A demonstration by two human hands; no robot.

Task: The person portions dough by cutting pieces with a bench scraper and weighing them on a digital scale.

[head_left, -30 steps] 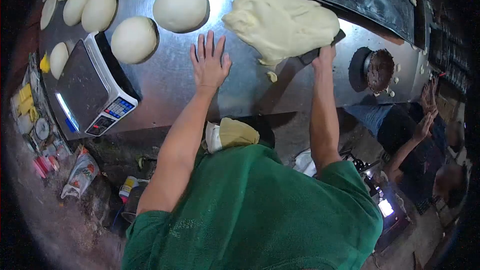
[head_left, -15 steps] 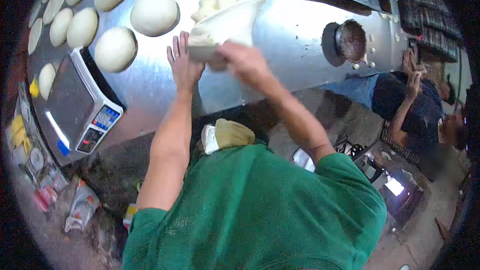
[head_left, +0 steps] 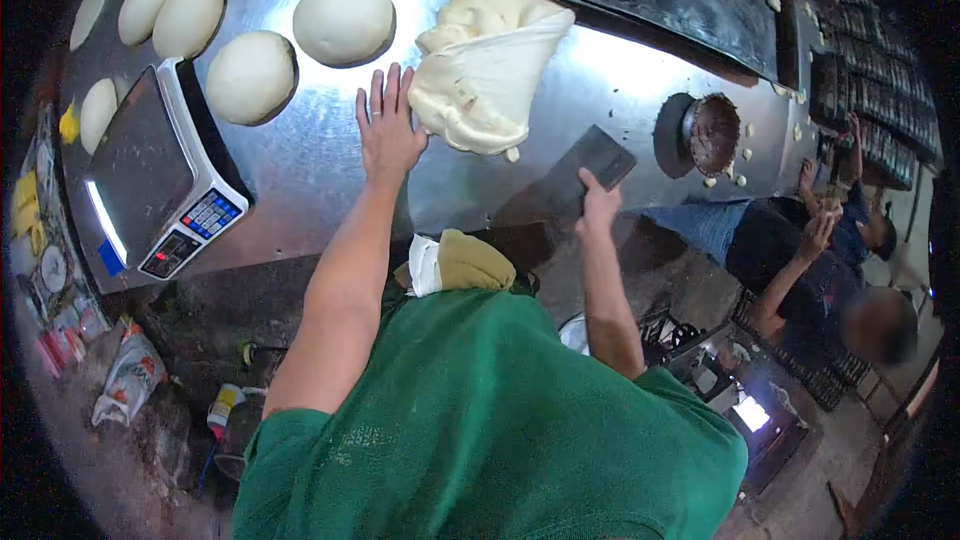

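Observation:
On the metal table (head_left: 320, 175) lies a large, uneven mass of dough (head_left: 480, 60). My left hand (head_left: 390, 130) rests beside its left edge, palm down with fingers spread. My right hand (head_left: 600, 202) is to the right of the dough, wrapped round the edge of a flat rectangular scraper (head_left: 597, 158) that is clear of the dough. Several rounded dough pieces lie at the left, the closest being one ball (head_left: 343, 19) and another ball (head_left: 251, 78). A digital scale (head_left: 160, 170) stands at the table's left end.
A dark tray (head_left: 670, 0) is at the back right. A round brown-coated bowl (head_left: 711, 134) sits right of the scraper, with small dough bits around it. Other people (head_left: 800, 250) are at the right, near stacked dark racks (head_left: 870, 80). A cloth (head_left: 465, 262) is at my waist.
My right hand has moved right with the scraper, away from the dough and my left hand. The table and its contents appear shifted slightly in view. My left hand stays spread near the dough.

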